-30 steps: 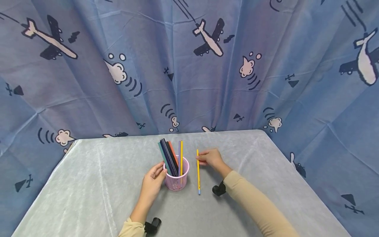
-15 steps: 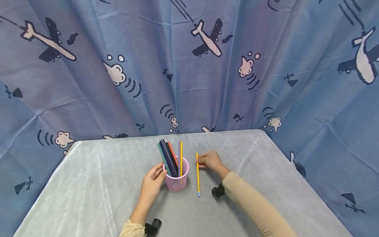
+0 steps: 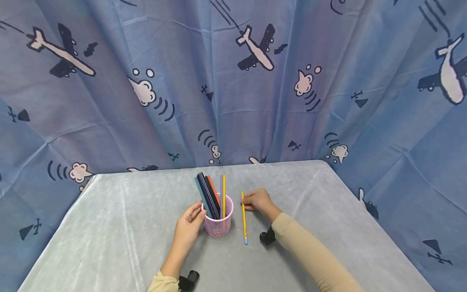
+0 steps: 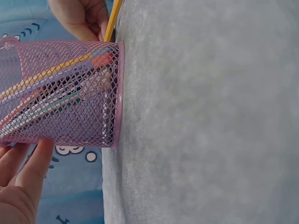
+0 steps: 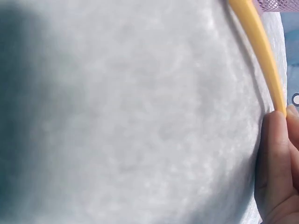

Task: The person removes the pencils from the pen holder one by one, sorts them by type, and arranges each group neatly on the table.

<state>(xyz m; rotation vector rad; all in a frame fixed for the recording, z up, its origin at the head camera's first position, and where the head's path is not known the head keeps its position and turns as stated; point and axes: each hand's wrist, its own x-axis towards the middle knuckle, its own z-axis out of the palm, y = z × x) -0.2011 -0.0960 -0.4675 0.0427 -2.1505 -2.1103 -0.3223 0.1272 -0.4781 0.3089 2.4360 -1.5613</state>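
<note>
In the head view a pink mesh pen cup [image 3: 217, 228] stands upright on the table. Several dark, teal, orange, purple and yellow pencils [image 3: 208, 196] lean in it. My left hand [image 3: 187, 229] holds the cup's left side near the rim, thumb towards me; the left wrist view shows its fingers [image 4: 35, 168] against the mesh [image 4: 60, 93]. To the right of the cup, a yellow pencil [image 3: 244, 221] with a blue end lies along the table, pointing away from me. My right hand [image 3: 260, 199] pinches it near its far end.
A grey cloth covers the table [image 3: 109, 243]. Behind it hangs a blue curtain [image 3: 182, 81] printed with planes. Black wrist cameras [image 3: 268, 237] are worn on both wrists.
My right hand has drawn the yellow pencil slightly towards me beside the cup. The left hand and the cup have stayed in place.
</note>
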